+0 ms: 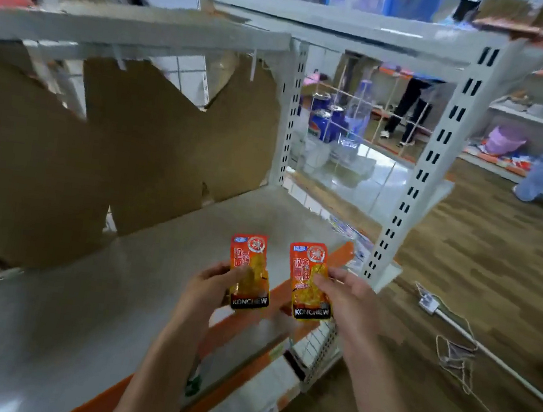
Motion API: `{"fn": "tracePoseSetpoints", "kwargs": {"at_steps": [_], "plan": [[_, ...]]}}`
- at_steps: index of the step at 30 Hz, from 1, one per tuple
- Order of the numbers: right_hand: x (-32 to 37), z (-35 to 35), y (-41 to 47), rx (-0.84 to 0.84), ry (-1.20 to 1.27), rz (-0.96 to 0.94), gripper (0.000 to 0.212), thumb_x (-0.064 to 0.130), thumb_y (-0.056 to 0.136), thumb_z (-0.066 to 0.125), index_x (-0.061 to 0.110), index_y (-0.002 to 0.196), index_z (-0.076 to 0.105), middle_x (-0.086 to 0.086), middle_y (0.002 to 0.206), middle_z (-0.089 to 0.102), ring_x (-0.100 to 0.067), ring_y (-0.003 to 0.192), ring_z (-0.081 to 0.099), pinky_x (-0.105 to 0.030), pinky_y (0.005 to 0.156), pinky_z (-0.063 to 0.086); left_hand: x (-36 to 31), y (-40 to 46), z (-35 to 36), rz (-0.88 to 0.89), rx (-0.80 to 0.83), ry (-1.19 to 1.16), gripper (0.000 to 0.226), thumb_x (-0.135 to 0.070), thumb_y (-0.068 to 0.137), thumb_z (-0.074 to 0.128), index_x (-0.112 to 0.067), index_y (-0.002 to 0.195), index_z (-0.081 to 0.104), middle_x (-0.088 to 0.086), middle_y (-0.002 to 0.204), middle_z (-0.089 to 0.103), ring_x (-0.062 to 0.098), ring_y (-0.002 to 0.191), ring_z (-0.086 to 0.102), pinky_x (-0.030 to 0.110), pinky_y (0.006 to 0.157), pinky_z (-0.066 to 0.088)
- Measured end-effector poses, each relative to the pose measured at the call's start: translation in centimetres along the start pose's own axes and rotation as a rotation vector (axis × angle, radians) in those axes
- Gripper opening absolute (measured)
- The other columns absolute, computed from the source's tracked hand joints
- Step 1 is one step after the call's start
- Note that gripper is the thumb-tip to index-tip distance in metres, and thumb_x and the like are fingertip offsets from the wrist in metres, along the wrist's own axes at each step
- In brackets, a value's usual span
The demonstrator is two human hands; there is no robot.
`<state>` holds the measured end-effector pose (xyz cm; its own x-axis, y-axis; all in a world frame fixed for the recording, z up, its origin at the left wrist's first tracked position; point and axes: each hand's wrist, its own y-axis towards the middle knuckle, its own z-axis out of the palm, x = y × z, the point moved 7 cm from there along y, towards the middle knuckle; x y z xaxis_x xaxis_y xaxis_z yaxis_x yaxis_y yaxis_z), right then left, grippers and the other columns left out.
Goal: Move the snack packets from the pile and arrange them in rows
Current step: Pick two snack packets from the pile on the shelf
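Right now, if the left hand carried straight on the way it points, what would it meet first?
Probably the bare grey shelf board ahead of it. The left hand holds its orange snack packet over that board, pointing up and away; the torn cardboard backing lies farther back. Depth is unclear.

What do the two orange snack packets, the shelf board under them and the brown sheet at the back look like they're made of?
Left snack packet and right snack packet: glossy printed plastic film, judging by the sheen. Shelf board: likely painted metal, pale grey and matte, matching the slotted upright. Brown sheet: probably cardboard, dull with ragged torn edges.
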<state>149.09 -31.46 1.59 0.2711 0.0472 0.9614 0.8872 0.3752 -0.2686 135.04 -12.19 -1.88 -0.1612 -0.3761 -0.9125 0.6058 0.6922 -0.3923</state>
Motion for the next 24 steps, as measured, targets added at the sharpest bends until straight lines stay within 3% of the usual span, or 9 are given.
{"fn": "tracePoseSetpoints", "kwargs": {"at_steps": [5, 10, 14, 17, 20, 24], "plan": [[1.8, 1.6, 7.6, 0.089, -0.089, -0.006, 0.023, 0.006, 0.085, 0.074, 0.011, 0.106, 0.065, -0.002, 0.088, 0.073, -0.014, 0.071, 0.072, -0.023, 0.056, 0.056, -0.7, 3.9, 1.7, 0.028, -0.164, -0.067, 0.012, -0.013, 0.085, 0.075, -0.006, 0.095, 0.073, 0.017, 0.097, 0.075, 0.029, 0.087, 0.069, 0.042, 0.086, 0.052], [1.5, 3.5, 13.3, 0.135, -0.19, 0.037, 0.03, 0.011, 0.083, 0.076, 0.011, 0.112, 0.066, -0.007, 0.099, 0.074, -0.021, 0.08, 0.074, -0.037, 0.071, 0.061, -0.7, 7.6, 1.5, 0.0, -0.282, -0.099, 0.008, -0.01, 0.087, 0.074, -0.014, 0.083, 0.069, 0.005, 0.082, 0.072, 0.018, 0.075, 0.068, 0.033, 0.076, 0.055], [1.8, 5.4, 16.6, 0.171, -0.229, 0.026, 0.031, 0.013, 0.085, 0.075, 0.011, 0.114, 0.065, -0.005, 0.102, 0.073, -0.016, 0.079, 0.072, -0.026, 0.063, 0.054, -0.8, 11.3, 0.8, -0.014, -0.336, 0.003, 0.008, -0.017, 0.088, 0.073, -0.019, 0.081, 0.072, 0.004, 0.08, 0.071, 0.019, 0.077, 0.066, 0.032, 0.072, 0.05], [2.3, 7.1, 19.0, 0.177, -0.264, 0.019, 0.028, 0.015, 0.086, 0.074, 0.012, 0.112, 0.064, -0.004, 0.101, 0.069, -0.01, 0.075, 0.066, -0.021, 0.057, 0.047, -0.9, 14.2, 0.2, -0.006, -0.336, 0.074, 0.005, -0.022, 0.084, 0.077, -0.021, 0.079, 0.078, 0.007, 0.086, 0.075, 0.027, 0.085, 0.07, 0.04, 0.079, 0.055], [2.3, 9.3, 21.1, 0.188, -0.243, 0.044, 0.028, 0.011, 0.086, 0.073, 0.009, 0.113, 0.065, -0.01, 0.102, 0.069, -0.02, 0.082, 0.068, -0.033, 0.072, 0.055, -1.0, 16.4, -0.3, 0.002, -0.343, 0.149, 0.014, -0.038, 0.065, 0.083, -0.027, 0.071, 0.077, 0.004, 0.083, 0.077, 0.027, 0.085, 0.073, 0.049, 0.089, 0.058], [1.8, 11.6, 23.7, 0.185, -0.247, 0.053, 0.018, 0.0, 0.088, 0.067, 0.005, 0.105, 0.066, -0.016, 0.101, 0.067, -0.03, 0.093, 0.066, -0.04, 0.082, 0.056, -3.4, 16.8, 0.4, 0.026, -0.387, 0.275, 0.015, -0.03, 0.079, 0.081, -0.026, 0.068, 0.071, -0.009, 0.068, 0.071, 0.01, 0.069, 0.069, 0.031, 0.075, 0.057]]}}
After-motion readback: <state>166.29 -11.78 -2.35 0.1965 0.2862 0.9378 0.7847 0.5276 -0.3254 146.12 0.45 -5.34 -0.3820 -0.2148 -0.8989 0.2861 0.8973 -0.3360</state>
